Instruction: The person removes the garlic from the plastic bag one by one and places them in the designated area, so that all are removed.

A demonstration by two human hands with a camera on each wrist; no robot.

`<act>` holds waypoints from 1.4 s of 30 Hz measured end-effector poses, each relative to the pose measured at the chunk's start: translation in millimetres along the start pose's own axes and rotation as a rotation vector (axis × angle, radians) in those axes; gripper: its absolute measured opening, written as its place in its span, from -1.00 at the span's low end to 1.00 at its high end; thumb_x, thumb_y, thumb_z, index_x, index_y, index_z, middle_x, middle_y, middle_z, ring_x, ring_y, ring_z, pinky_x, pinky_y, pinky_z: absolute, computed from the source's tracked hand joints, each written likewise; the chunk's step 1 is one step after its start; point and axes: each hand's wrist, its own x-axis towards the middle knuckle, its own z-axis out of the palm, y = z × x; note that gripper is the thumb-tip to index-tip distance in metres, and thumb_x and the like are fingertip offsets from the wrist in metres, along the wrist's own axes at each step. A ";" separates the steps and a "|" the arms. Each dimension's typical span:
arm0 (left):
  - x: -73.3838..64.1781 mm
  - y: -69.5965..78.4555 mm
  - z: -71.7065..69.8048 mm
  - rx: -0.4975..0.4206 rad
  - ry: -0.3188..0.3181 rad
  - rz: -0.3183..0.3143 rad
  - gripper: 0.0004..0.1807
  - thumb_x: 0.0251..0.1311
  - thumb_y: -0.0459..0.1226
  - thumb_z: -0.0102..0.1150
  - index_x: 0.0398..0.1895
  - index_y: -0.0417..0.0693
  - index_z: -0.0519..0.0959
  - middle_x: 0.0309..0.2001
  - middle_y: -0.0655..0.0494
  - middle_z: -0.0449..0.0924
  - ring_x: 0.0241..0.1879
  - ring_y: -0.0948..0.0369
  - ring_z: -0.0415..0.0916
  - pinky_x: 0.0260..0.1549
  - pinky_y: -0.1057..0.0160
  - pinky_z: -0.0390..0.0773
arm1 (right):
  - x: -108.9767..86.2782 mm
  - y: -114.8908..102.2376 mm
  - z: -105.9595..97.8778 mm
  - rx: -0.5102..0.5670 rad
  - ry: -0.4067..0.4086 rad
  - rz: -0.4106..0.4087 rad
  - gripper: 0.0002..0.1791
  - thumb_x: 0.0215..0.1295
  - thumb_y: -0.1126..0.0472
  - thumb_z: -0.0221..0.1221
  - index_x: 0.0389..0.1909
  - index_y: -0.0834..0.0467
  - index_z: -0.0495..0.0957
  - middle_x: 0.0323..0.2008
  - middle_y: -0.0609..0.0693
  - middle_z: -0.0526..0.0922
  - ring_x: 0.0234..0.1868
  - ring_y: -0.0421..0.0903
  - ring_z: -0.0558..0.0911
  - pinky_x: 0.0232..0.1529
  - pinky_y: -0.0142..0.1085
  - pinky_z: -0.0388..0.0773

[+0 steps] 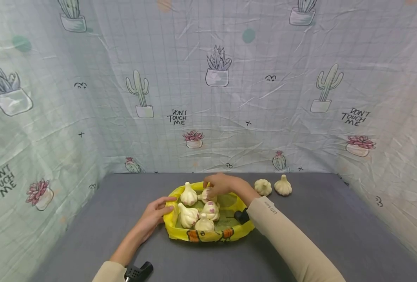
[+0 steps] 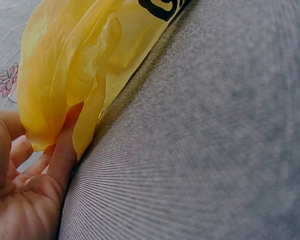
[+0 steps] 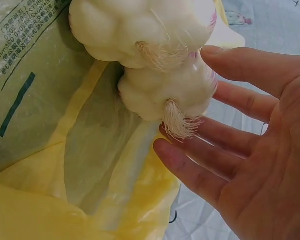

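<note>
A yellow plastic bag (image 1: pixel 180 234) stands open on the grey table, with several garlic bulbs (image 1: pixel 189 216) inside it. At the bag's left rim, my left hand (image 1: pixel 151 219) pinches the yellow film between thumb and fingers; the left wrist view shows folds of film (image 2: pixel 55 85) between the digits. My right hand (image 1: pixel 224 184) reaches over the far side of the bag, beside a garlic bulb (image 1: pixel 205 195). In the right wrist view its fingers are spread and fairly straight, with fingertips at a garlic bulb (image 3: pixel 165 92); another garlic bulb (image 3: pixel 140 30) lies against that one.
Two more garlic bulbs, one at the bag's right (image 1: pixel 263 187) and one farther right (image 1: pixel 283 185), lie on the grey table (image 1: pixel 314 219). A cactus-printed sheet (image 1: pixel 243 98) hangs behind and along both sides. Black wrist devices (image 1: pixel 139 271) sit on both arms.
</note>
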 end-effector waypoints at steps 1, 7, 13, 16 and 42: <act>-0.6 -0.9 0.3 -0.003 -0.002 0.000 -0.49 0.51 -0.18 0.13 0.45 -0.13 0.42 0.54 -0.22 0.26 0.15 0.11 0.56 -0.01 0.16 0.65 | 0.4 -0.1 1.4 -0.001 -0.002 0.003 -0.54 0.42 0.07 0.28 0.27 0.10 0.54 0.20 0.06 0.61 0.15 0.01 0.58 0.14 -0.06 0.56; -4.8 -6.1 1.3 -0.018 0.007 -0.011 -0.49 0.51 -0.21 0.13 0.44 -0.16 0.42 0.54 -0.23 0.24 0.14 0.12 0.55 -0.03 0.17 0.65 | 4.6 -1.0 11.3 -0.008 -0.030 0.018 -0.50 0.44 0.04 0.27 0.33 0.08 0.51 0.28 0.03 0.57 0.21 0.00 0.56 0.18 -0.06 0.54; -6.1 -7.7 2.5 -0.017 0.007 -0.012 -0.48 0.50 -0.19 0.14 0.45 -0.15 0.42 0.56 -0.25 0.21 0.15 0.13 0.56 -0.03 0.18 0.66 | 7.6 0.1 16.5 -0.023 -0.032 0.035 -0.50 0.44 0.02 0.25 0.34 0.04 0.51 0.31 0.00 0.55 0.22 -0.02 0.53 0.19 -0.07 0.52; -6.7 -8.3 3.0 -0.014 0.010 -0.015 -0.49 0.50 -0.19 0.14 0.44 -0.14 0.43 0.56 -0.24 0.20 0.13 0.14 0.56 -0.03 0.18 0.65 | 7.6 0.4 18.6 -0.013 -0.035 0.034 -0.50 0.45 0.01 0.25 0.35 0.03 0.51 0.34 0.01 0.54 0.29 0.01 0.52 0.25 -0.04 0.50; 1.7 -1.2 2.1 -0.007 0.012 0.007 -0.51 0.51 -0.22 0.12 0.43 -0.18 0.43 0.55 -0.20 0.26 0.21 0.10 0.53 0.01 0.18 0.64 | 4.2 1.2 8.0 0.003 0.006 0.008 -0.50 0.43 0.02 0.28 0.33 0.01 0.50 0.29 0.03 0.58 0.27 0.03 0.56 0.24 -0.04 0.54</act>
